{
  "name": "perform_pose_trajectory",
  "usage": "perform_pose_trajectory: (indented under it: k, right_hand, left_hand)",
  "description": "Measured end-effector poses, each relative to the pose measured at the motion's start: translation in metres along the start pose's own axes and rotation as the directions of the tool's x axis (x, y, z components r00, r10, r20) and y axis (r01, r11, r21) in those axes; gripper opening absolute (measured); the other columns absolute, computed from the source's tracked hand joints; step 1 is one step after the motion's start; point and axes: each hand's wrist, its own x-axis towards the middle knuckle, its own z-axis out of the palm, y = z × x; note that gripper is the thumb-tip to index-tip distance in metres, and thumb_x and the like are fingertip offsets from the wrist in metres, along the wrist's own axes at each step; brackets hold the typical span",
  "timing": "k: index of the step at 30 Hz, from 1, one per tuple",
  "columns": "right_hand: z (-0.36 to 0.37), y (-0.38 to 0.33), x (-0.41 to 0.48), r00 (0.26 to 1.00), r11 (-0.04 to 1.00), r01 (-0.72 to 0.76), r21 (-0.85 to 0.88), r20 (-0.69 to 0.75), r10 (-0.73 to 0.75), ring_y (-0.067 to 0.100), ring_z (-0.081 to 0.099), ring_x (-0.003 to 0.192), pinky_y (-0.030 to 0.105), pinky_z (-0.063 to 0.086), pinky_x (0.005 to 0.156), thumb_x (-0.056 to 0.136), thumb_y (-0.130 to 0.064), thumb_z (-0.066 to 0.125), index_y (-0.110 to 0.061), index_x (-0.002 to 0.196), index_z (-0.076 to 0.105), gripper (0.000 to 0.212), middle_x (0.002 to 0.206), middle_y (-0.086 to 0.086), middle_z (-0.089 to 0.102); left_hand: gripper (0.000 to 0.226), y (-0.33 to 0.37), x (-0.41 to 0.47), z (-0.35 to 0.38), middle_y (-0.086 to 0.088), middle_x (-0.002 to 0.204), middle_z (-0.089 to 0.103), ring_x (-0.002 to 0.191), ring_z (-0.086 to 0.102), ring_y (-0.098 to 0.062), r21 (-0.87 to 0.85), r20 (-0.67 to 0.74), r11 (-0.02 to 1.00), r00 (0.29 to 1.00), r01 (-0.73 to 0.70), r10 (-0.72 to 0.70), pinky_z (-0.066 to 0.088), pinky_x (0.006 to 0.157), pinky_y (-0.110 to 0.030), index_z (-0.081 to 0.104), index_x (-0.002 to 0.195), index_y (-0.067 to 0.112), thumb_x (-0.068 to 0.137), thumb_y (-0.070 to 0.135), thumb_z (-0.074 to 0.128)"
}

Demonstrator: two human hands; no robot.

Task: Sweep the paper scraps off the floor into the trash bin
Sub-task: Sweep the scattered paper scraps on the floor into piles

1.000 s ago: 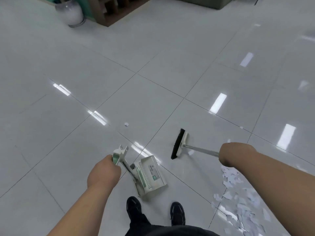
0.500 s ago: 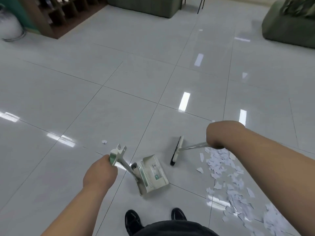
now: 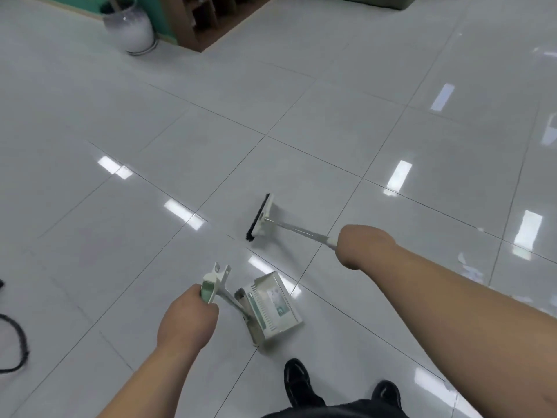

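The scraps are thin, light paper, likely to flutter or skid on the glossy floor, so short, low strokes should suit them better than hard flicks; only a few blurred bits show at the right edge, well apart from the brush, and no bin is in view. The broom is a stiff, light tool, best held high on its pale handle, and the right hand is clenched round that handle, forearm reaching from the near right, the dark bristles on the tile farther left. The left hand grips the green-and-cream handle of the dustpan, which sits on the floor just beyond two black shoes, arm coming from the near left
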Motion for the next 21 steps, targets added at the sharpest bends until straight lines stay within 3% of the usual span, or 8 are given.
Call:
perform_pose_trajectory:
  k: [3,6,9,17,21]
  right_hand:
    - [0.017,-0.036,0.03,0.995,0.997,0.065,0.028,0.078,-0.067,0.016,0.051,0.065,0.028,0.039,0.057,0.088,-0.013,0.046,-0.023,0.086,0.05,0.011,0.082,-0.003,0.056]
    - [0.038,-0.049,0.05,0.988,0.996,0.089,0.018,0.122,-0.09,0.017,0.054,0.067,0.029,0.039,0.055,0.085,-0.011,0.046,-0.025,0.098,0.056,0.022,0.084,-0.003,0.057]
    - [0.061,-0.032,0.053,0.988,0.999,0.028,0.017,0.15,-0.031,0.018,0.055,0.069,0.029,0.044,0.063,0.085,-0.01,0.047,-0.022,0.088,0.056,0.015,0.083,-0.004,0.059]
    - [0.097,0.126,-0.022,0.928,0.979,-0.206,-0.001,0.316,0.195,0.018,0.057,0.073,0.032,0.045,0.072,0.075,-0.006,0.04,-0.026,0.096,0.057,0.033,0.086,-0.002,0.06]
    - [0.116,0.218,-0.067,0.871,0.948,-0.316,-0.049,0.38,0.31,0.019,0.059,0.072,0.032,0.048,0.067,0.073,-0.004,0.04,-0.025,0.117,0.058,0.052,0.085,-0.001,0.061]
  left_hand:
    - [0.007,-0.013,0.008,-0.004,-0.004,0.073,0.062,0.064,0.057,-0.023,0.036,-0.023,0.999,0.999,0.038,-0.038,0.038,0.054,-0.029,0.053,0.081,0.017,0.084,0.013,0.05]
    - [0.007,-0.016,0.019,-0.001,-0.004,0.074,0.061,0.064,0.056,-0.023,0.084,-0.042,0.995,0.997,0.062,-0.058,0.037,0.054,-0.029,0.052,0.081,0.017,0.085,0.012,0.05]
    - [0.007,-0.012,0.024,0.007,-0.003,0.075,0.061,0.066,0.056,-0.022,0.138,-0.038,0.99,0.999,0.041,-0.036,0.037,0.054,-0.028,0.05,0.081,0.018,0.085,0.013,0.049]
    - [0.009,0.049,0.005,0.023,-0.003,0.075,0.061,0.067,0.057,-0.021,0.235,0.032,0.965,0.993,-0.117,0.113,0.037,0.055,-0.027,0.052,0.081,0.017,0.087,0.012,0.048]
    - [0.009,0.108,-0.015,0.043,-0.002,0.077,0.062,0.068,0.057,-0.02,0.258,0.083,0.938,0.972,-0.233,0.219,0.038,0.056,-0.028,0.054,0.082,0.018,0.086,0.012,0.049]
